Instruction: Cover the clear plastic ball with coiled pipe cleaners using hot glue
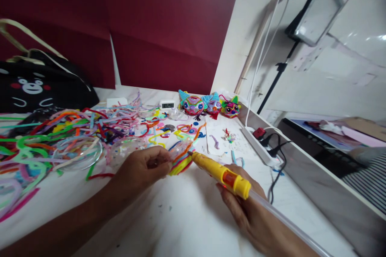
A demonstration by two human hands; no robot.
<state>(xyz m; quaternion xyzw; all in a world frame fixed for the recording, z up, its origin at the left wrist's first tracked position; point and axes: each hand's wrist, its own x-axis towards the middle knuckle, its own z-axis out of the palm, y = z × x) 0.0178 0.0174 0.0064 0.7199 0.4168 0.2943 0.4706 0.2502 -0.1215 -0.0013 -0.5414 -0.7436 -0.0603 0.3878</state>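
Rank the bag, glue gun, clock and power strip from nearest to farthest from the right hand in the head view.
1. Glue gun: in the right hand.
2. Power strip: beyond the hand, on the view's right side.
3. Clock: farther back, to the left.
4. Bag: far left.

Your left hand (144, 164) and the forearm (87, 209) behind it are bare; your right hand (250, 213) and the wrist (283, 239) behind it, too.
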